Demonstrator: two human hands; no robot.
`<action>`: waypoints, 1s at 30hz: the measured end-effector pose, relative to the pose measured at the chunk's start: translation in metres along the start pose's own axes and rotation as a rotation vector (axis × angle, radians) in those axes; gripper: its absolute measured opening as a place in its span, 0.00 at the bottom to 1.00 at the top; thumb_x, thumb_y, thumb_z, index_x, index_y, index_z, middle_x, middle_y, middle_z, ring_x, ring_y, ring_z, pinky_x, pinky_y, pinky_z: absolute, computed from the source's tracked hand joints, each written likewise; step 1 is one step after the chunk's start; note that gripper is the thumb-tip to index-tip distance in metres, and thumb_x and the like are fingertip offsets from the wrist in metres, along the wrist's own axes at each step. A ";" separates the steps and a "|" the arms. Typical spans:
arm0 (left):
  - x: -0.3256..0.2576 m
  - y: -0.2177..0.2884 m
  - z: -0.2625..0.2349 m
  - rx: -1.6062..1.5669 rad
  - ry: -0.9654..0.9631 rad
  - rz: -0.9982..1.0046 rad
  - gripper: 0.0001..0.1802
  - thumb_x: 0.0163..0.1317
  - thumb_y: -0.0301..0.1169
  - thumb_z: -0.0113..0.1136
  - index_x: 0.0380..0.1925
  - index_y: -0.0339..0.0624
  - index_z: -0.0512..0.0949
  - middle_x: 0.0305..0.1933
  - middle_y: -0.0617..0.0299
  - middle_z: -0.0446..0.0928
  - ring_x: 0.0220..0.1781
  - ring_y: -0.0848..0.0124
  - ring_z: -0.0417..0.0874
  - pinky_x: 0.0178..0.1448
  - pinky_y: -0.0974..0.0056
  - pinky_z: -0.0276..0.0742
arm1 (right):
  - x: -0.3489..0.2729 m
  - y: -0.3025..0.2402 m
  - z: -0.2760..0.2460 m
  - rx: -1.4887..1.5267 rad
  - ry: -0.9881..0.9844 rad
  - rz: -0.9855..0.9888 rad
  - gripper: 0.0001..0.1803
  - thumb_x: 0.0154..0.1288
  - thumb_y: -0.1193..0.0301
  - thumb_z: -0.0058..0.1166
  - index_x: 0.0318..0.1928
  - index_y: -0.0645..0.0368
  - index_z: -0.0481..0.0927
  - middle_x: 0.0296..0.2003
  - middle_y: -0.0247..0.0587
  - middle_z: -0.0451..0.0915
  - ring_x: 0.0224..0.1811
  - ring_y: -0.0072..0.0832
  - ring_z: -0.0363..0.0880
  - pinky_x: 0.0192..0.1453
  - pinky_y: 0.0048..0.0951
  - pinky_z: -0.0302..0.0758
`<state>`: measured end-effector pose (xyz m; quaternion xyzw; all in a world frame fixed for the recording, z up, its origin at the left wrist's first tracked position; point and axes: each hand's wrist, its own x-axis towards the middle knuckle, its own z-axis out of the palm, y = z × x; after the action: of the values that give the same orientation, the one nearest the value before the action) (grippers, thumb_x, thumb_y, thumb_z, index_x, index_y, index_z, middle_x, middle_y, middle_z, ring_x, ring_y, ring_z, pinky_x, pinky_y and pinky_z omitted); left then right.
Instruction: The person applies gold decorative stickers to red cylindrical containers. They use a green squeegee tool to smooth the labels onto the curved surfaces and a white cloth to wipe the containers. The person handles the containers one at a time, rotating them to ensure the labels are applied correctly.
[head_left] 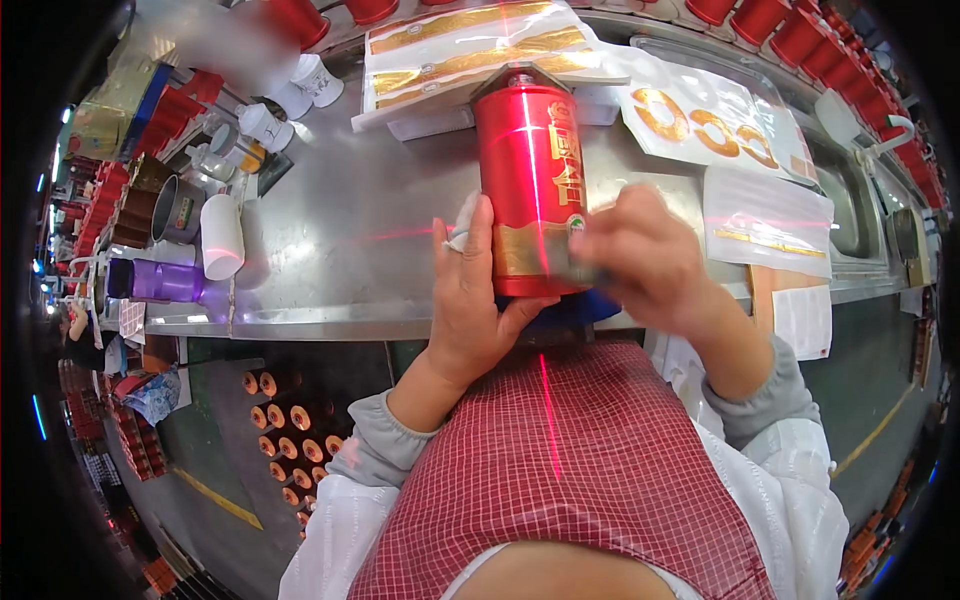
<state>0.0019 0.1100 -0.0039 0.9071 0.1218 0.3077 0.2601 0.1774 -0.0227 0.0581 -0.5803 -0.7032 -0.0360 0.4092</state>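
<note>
A glossy red cylindrical canister (508, 150) with gold lettering and a gold band at its near end lies in front of me. Its far end meets a dark angled holder (515, 72). My left hand (468, 290) grips the canister's near left side, thumb under the near rim, with a white wad (462, 222) between the fingers. Against the gold band on the right, my right hand (650, 255) is curled closed and blurred by motion. Something dark and smeared shows at its fingertips, too unclear to name. A blue object (590, 308) is partly hidden beneath the near end.
Gold decal sheets (480, 45) lie behind the canister, and more decals (705, 120) lie to the right. A white-wrapped sheet (768, 218) sits near the sink (850, 215). On the left stand a white roll (222, 237), a purple bottle (165, 281) and a dark cup (180, 208).
</note>
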 end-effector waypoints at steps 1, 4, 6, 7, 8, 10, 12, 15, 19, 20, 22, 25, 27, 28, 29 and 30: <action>-0.002 -0.002 0.001 -0.001 -0.008 -0.009 0.56 0.58 0.59 0.59 0.70 0.26 0.48 0.65 0.39 0.66 0.67 0.45 0.68 0.73 0.33 0.41 | 0.005 -0.004 -0.008 0.154 -0.091 0.018 0.13 0.49 0.75 0.66 0.38 0.55 0.81 0.31 0.38 0.77 0.37 0.37 0.76 0.41 0.36 0.70; -0.002 -0.001 0.002 -0.025 0.018 0.021 0.56 0.58 0.58 0.60 0.70 0.26 0.48 0.64 0.39 0.66 0.65 0.45 0.69 0.73 0.33 0.41 | 0.007 0.015 -0.010 0.272 -0.016 0.317 0.11 0.50 0.74 0.67 0.35 0.55 0.80 0.31 0.38 0.77 0.37 0.37 0.77 0.42 0.37 0.71; -0.001 0.001 -0.002 0.010 -0.023 0.013 0.56 0.57 0.57 0.62 0.70 0.25 0.48 0.64 0.39 0.67 0.64 0.46 0.70 0.73 0.32 0.42 | 0.010 0.020 -0.006 0.157 0.069 0.188 0.14 0.48 0.80 0.67 0.38 0.58 0.82 0.33 0.39 0.80 0.34 0.33 0.77 0.37 0.31 0.72; 0.000 0.002 -0.004 0.028 -0.042 0.010 0.57 0.56 0.57 0.63 0.70 0.25 0.48 0.63 0.39 0.68 0.63 0.46 0.71 0.72 0.32 0.42 | 0.006 0.005 -0.009 0.210 -0.028 0.111 0.14 0.48 0.80 0.66 0.38 0.58 0.82 0.33 0.40 0.80 0.35 0.33 0.77 0.36 0.29 0.72; 0.001 0.005 -0.003 0.041 -0.028 0.015 0.57 0.56 0.57 0.63 0.70 0.25 0.48 0.63 0.40 0.68 0.62 0.46 0.72 0.72 0.32 0.42 | 0.003 -0.005 -0.011 0.269 -0.132 0.040 0.14 0.49 0.80 0.66 0.38 0.59 0.82 0.32 0.40 0.80 0.35 0.32 0.77 0.35 0.27 0.71; 0.005 0.014 -0.003 0.065 -0.002 0.026 0.57 0.55 0.56 0.65 0.70 0.26 0.49 0.62 0.40 0.68 0.60 0.46 0.73 0.72 0.32 0.43 | 0.004 0.014 -0.014 0.292 -0.129 0.207 0.15 0.47 0.80 0.67 0.38 0.59 0.82 0.32 0.39 0.79 0.35 0.34 0.78 0.36 0.30 0.72; 0.007 0.009 -0.002 0.056 0.022 0.025 0.56 0.55 0.55 0.65 0.70 0.27 0.49 0.66 0.39 0.66 0.64 0.46 0.70 0.73 0.35 0.45 | 0.012 0.031 -0.008 0.122 0.150 0.374 0.13 0.48 0.77 0.66 0.37 0.58 0.81 0.33 0.40 0.78 0.38 0.38 0.77 0.42 0.32 0.74; 0.000 0.001 0.000 -0.039 0.011 -0.013 0.54 0.56 0.54 0.65 0.70 0.30 0.50 0.68 0.40 0.63 0.70 0.45 0.66 0.75 0.40 0.46 | 0.003 0.005 -0.006 0.285 -0.053 0.126 0.12 0.50 0.80 0.65 0.38 0.58 0.82 0.32 0.41 0.78 0.37 0.40 0.77 0.40 0.33 0.74; -0.002 0.004 0.002 -0.102 0.003 -0.030 0.53 0.58 0.54 0.64 0.70 0.30 0.51 0.68 0.40 0.64 0.69 0.46 0.66 0.75 0.42 0.47 | 0.008 0.035 -0.005 0.033 0.195 0.220 0.13 0.50 0.77 0.67 0.38 0.58 0.82 0.32 0.41 0.78 0.37 0.39 0.77 0.40 0.34 0.75; 0.000 0.004 -0.002 -0.070 0.007 -0.024 0.53 0.58 0.54 0.64 0.70 0.30 0.51 0.68 0.40 0.64 0.69 0.46 0.66 0.75 0.43 0.47 | 0.003 0.031 0.005 -0.020 0.165 0.113 0.13 0.50 0.77 0.67 0.38 0.58 0.82 0.31 0.40 0.77 0.36 0.37 0.77 0.40 0.34 0.75; 0.004 0.008 -0.006 -0.024 0.014 -0.002 0.51 0.59 0.53 0.63 0.70 0.30 0.52 0.67 0.40 0.65 0.69 0.45 0.67 0.76 0.42 0.46 | 0.005 0.003 -0.007 0.381 -0.139 0.015 0.15 0.48 0.78 0.68 0.39 0.57 0.83 0.32 0.38 0.79 0.32 0.33 0.75 0.36 0.29 0.71; 0.005 0.010 -0.002 0.013 0.024 0.036 0.51 0.59 0.53 0.63 0.70 0.29 0.52 0.67 0.40 0.66 0.68 0.45 0.67 0.76 0.43 0.47 | 0.006 0.030 -0.011 0.163 0.046 0.195 0.14 0.48 0.78 0.68 0.38 0.57 0.82 0.33 0.39 0.80 0.32 0.31 0.76 0.35 0.28 0.72; 0.003 0.006 -0.003 -0.020 0.015 0.017 0.51 0.59 0.54 0.62 0.70 0.29 0.52 0.67 0.40 0.65 0.68 0.45 0.67 0.75 0.45 0.50 | -0.001 0.030 0.004 0.020 0.156 0.166 0.13 0.49 0.80 0.66 0.38 0.59 0.81 0.34 0.39 0.79 0.32 0.31 0.75 0.35 0.30 0.72; 0.001 0.003 -0.004 -0.035 0.010 0.005 0.52 0.59 0.54 0.62 0.70 0.29 0.51 0.67 0.39 0.65 0.68 0.46 0.68 0.75 0.47 0.51 | -0.003 0.015 0.001 0.129 0.036 0.087 0.13 0.48 0.78 0.66 0.37 0.59 0.81 0.35 0.41 0.78 0.36 0.39 0.77 0.41 0.32 0.75; -0.002 -0.001 -0.002 -0.059 -0.007 -0.009 0.52 0.60 0.55 0.61 0.71 0.29 0.50 0.68 0.39 0.64 0.69 0.46 0.67 0.74 0.50 0.55 | 0.001 0.004 -0.010 0.275 -0.084 0.128 0.13 0.48 0.78 0.66 0.37 0.59 0.81 0.35 0.41 0.78 0.37 0.39 0.77 0.42 0.32 0.75; -0.004 0.000 0.000 -0.086 -0.004 -0.032 0.51 0.60 0.54 0.61 0.71 0.29 0.50 0.68 0.39 0.64 0.69 0.46 0.67 0.74 0.50 0.55 | 0.004 -0.003 -0.018 0.421 -0.204 0.168 0.13 0.48 0.79 0.66 0.37 0.58 0.81 0.34 0.41 0.78 0.39 0.39 0.78 0.43 0.33 0.75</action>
<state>-0.0016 0.1090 -0.0059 0.8937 0.1224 0.3064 0.3041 0.1845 -0.0296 0.0736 -0.5394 -0.6822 0.2041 0.4494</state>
